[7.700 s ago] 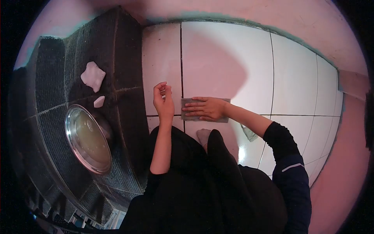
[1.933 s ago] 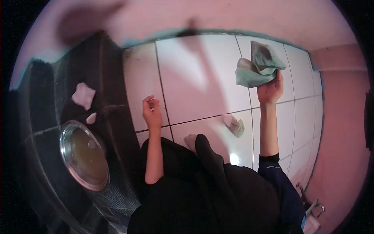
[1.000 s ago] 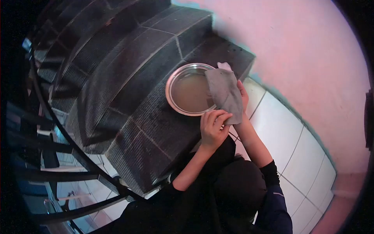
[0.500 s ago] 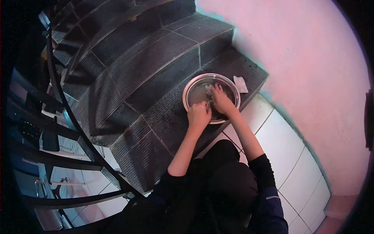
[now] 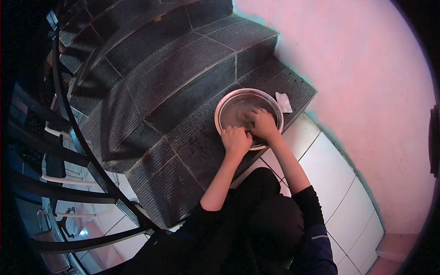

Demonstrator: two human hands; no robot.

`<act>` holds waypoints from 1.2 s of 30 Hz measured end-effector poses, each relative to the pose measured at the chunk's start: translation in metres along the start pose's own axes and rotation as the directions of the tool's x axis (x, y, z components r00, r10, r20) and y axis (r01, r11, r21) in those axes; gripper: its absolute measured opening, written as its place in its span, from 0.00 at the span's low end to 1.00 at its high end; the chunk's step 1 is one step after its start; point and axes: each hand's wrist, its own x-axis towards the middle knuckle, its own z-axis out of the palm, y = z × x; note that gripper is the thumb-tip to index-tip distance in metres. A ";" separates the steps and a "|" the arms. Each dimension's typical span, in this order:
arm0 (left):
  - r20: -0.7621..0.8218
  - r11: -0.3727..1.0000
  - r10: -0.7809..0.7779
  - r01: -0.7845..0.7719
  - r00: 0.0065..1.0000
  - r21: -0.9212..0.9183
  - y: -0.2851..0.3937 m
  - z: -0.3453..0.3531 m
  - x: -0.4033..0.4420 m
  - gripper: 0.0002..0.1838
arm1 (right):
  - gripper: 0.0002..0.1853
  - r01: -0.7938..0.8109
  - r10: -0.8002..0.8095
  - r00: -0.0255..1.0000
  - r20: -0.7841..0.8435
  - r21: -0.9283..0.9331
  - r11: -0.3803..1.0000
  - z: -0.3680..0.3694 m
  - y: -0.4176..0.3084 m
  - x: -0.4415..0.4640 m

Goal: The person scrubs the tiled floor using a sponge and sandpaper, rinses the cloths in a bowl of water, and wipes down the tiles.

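A round metal basin (image 5: 250, 91) with murky water in it stands on the lowest dark step in view. My left hand (image 5: 236, 139) is at the basin's near left side, its fingers curled down inside the rim. Over the water on the right, my right hand (image 5: 264, 123) has bent fingers that reach toward the middle and are slightly blurred. Both hands look closed, but what they grip is hidden by the fingers and the cloudy water. Beside the basin's right rim lies a small white packet or folded piece (image 5: 283, 102).
Dark tiled stairs (image 5: 183, 87) curve upward ahead and to the left. A pink wall (image 5: 348, 82) bounds the right side. White floor tiles (image 5: 327, 172) lie below the step. A black metal railing (image 5: 98, 172) runs along the left.
My right hand has moved slightly down, and its fingers are more bent. The pale, cloth-like thing by its fingertips no longer shows. My left hand has shifted a little toward me.
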 end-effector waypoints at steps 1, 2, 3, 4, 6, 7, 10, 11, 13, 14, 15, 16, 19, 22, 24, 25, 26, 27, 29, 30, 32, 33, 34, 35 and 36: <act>0.025 1.000 -0.001 0.001 1.000 0.031 0.001 -0.001 0.000 0.12 | 0.24 0.078 -0.084 0.996 0.038 0.143 0.987 -0.008 -0.002 -0.001; 0.049 0.998 -0.003 0.000 0.999 0.062 0.002 -0.002 0.000 0.12 | 0.24 0.075 -0.081 0.996 0.039 0.142 0.987 -0.012 -0.006 -0.002; 0.049 0.998 -0.002 -0.001 0.999 0.061 0.002 -0.002 0.001 0.12 | 0.21 0.008 -0.008 0.999 0.042 0.000 1.000 -0.012 -0.009 -0.001; 0.051 0.998 -0.011 0.007 0.999 0.067 0.003 -0.002 0.001 0.13 | 0.19 -0.058 0.064 0.997 0.035 -0.140 0.988 -0.012 -0.012 0.000; 0.053 0.997 -0.023 0.019 0.998 0.074 0.002 -0.004 0.002 0.13 | 0.18 -0.131 0.127 0.991 -0.041 -0.109 0.985 -0.007 -0.008 0.002; 0.052 0.997 -0.025 0.021 0.998 0.077 0.003 -0.004 0.002 0.14 | 0.17 -0.205 0.196 0.974 -0.114 -0.074 0.976 -0.002 -0.004 0.003; 0.044 0.997 -0.021 0.017 0.999 0.080 0.003 -0.003 0.000 0.15 | 0.18 0.048 -0.029 0.996 -0.079 0.257 0.965 0.005 0.004 0.005; 0.033 0.997 -0.017 0.014 0.999 0.082 0.003 -0.003 0.000 0.17 | 0.18 0.049 -0.029 0.996 -0.079 0.259 0.965 0.007 0.005 0.003; 0.016 0.998 -0.013 0.012 1.000 0.069 0.002 -0.003 0.000 0.17 | 0.21 -0.094 0.106 0.991 -0.084 0.137 0.986 0.001 -0.003 0.002; 0.001 0.999 -0.006 0.006 1.000 0.054 0.002 -0.002 0.000 0.18 | 0.21 -0.092 0.105 0.991 -0.084 0.138 0.986 -0.002 -0.005 0.003; 0.001 0.999 -0.006 0.006 1.000 0.054 0.002 -0.002 0.000 0.18 | 0.21 -0.170 0.184 0.980 -0.083 0.145 0.975 -0.002 -0.005 0.003; -0.005 0.998 -0.002 0.002 1.000 0.056 0.001 -0.001 0.000 0.18 | 0.22 -0.248 0.262 0.962 -0.081 0.151 0.957 -0.003 -0.005 0.003; -0.020 0.999 0.006 -0.005 1.000 0.054 0.002 -0.001 -0.001 0.18 | 0.22 0.087 -0.042 0.991 -0.127 0.373 0.924 0.005 0.005 0.007; -0.040 0.999 0.010 -0.009 0.999 0.043 0.000 0.002 -0.001 0.17 | 0.20 -0.205 0.235 0.968 -0.093 0.256 0.945 0.004 0.003 0.005; -0.050 0.999 0.012 -0.011 0.999 0.034 0.000 0.003 -0.001 0.17 | 0.17 -0.185 0.221 0.967 -0.130 0.242 0.952 0.001 0.003 0.004; -0.043 0.999 0.014 -0.013 0.999 0.034 0.000 0.002 -0.001 0.18 | 0.15 -0.165 0.206 0.964 -0.168 0.227 0.960 0.001 0.004 0.004; -0.036 0.999 0.016 -0.015 0.999 0.034 0.000 0.002 -0.001 0.18 | 0.15 -0.165 0.206 0.964 -0.168 0.227 0.960 0.001 0.004 0.003; -0.036 0.999 0.017 -0.015 0.999 0.035 0.000 0.001 -0.001 0.18 | 0.13 -0.162 0.194 0.975 -0.110 0.250 0.955 0.002 0.002 0.003; -0.042 1.000 0.026 -0.026 0.999 0.006 0.000 -0.001 -0.003 0.19 | 0.11 -0.160 0.181 0.982 -0.051 0.276 0.948 0.002 0.001 0.004; -0.041 1.000 0.025 -0.025 0.999 0.006 -0.001 0.000 -0.003 0.19 | 0.10 -0.233 0.256 0.961 -0.107 0.188 0.954 0.002 0.002 0.004; -0.084 0.999 0.043 -0.045 0.996 -0.017 -0.001 0.002 -0.003 0.18 | 0.09 -0.310 0.324 0.931 -0.168 0.101 0.945 0.002 0.003 0.004; -0.082 0.999 0.044 -0.046 0.996 -0.018 0.000 0.001 -0.004 0.18 | 0.08 -0.256 0.270 0.955 -0.124 0.117 0.960 0.002 0.003 0.004; -0.067 0.999 0.036 -0.037 0.997 -0.011 0.000 -0.001 -0.004 0.18 | 0.08 -0.202 0.214 0.973 -0.082 0.135 0.970 0.002 0.002 0.004; -0.053 1.000 0.028 -0.028 0.998 -0.004 0.001 -0.002 -0.003 0.18 | 0.08 -0.203 0.215 0.973 -0.083 0.135 0.970 0.002 0.002 0.004; -0.054 1.000 0.030 -0.030 0.998 -0.002 0.001 -0.002 -0.003 0.18 | 0.08 -0.266 0.282 0.953 -0.111 0.138 0.954 0.002 0.001 0.003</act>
